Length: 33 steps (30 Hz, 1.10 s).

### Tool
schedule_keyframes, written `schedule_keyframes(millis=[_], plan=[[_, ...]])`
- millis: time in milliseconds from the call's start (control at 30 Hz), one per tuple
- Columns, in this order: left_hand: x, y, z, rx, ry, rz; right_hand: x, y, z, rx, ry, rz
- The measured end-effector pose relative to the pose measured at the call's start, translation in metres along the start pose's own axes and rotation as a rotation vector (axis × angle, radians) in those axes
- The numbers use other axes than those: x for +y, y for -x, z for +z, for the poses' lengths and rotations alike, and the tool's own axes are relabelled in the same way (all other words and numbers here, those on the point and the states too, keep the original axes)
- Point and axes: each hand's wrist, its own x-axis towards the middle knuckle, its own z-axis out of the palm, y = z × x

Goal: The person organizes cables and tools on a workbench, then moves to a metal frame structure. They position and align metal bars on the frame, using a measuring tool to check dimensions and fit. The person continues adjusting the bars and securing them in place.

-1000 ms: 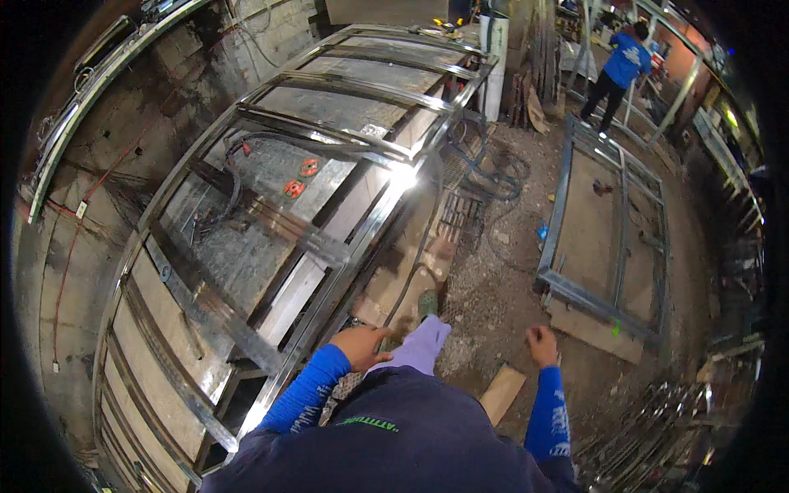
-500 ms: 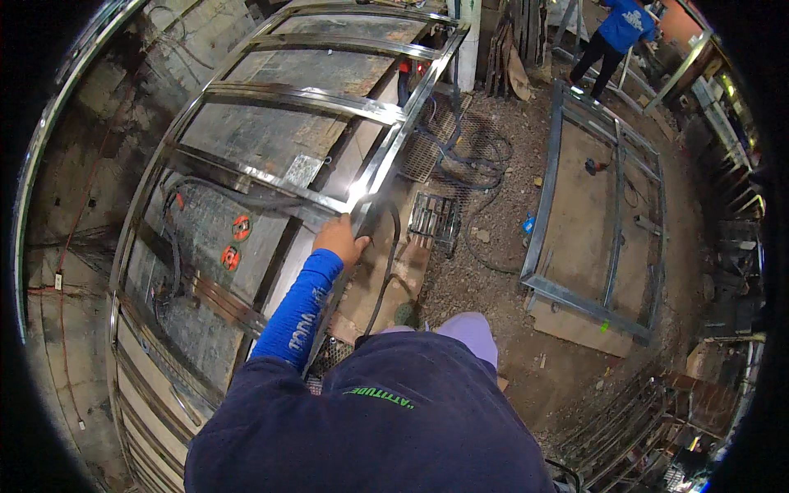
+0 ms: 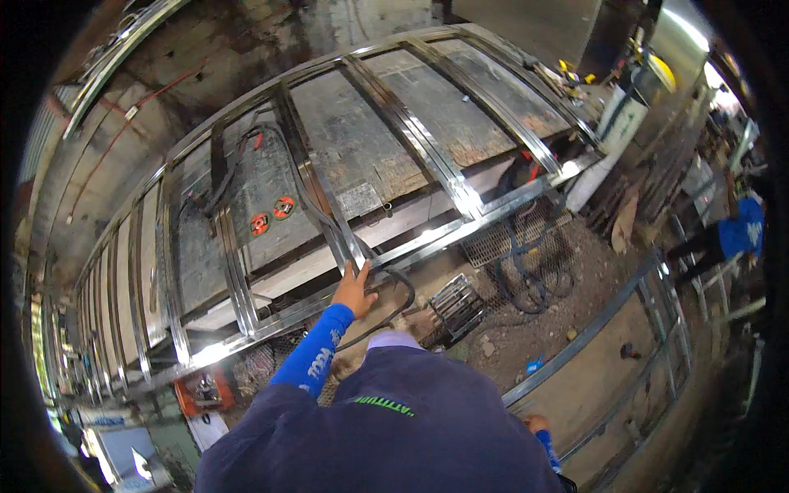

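My left hand, in a blue sleeve, rests its stretched fingertips on the near edge of a large shiny metal frame, where a crossbar meets the long side rail. Nothing is gripped in it. A dark cable loops down just right of the fingers. On the board under the frame lie two orange-red discs, left of that crossbar. My right hand shows only in part beside my right hip. Its fingers are mostly hidden.
Below the near rail stand a slatted metal piece and coiled dark hoses. A second metal frame lies on the ground to the right, with a person in a blue shirt beyond it. An orange machine sits lower left.
My view has turned left, so the large frame now runs across the picture. My left fingers are more stretched out on the rail. My right hand has come into view.
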Motion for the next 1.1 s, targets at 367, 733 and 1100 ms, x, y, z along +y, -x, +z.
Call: schedule_keyframes(millis=[367, 733, 1100], plan=[[0.052, 0.032, 0.064, 0.203, 1.707, -0.526, -0.09, -0.217, -0.32, 0.387, -1.023, -0.064], [0.087, -0.058, 0.113, 0.68, 1.263, -0.604, -0.297, -0.117, -0.204, -0.537, -0.152, -0.599], [0.074, -0.059, 0.082, 0.539, 0.546, -0.765, -0.568, -0.073, -0.285, 0.173, 0.137, -1.358]])
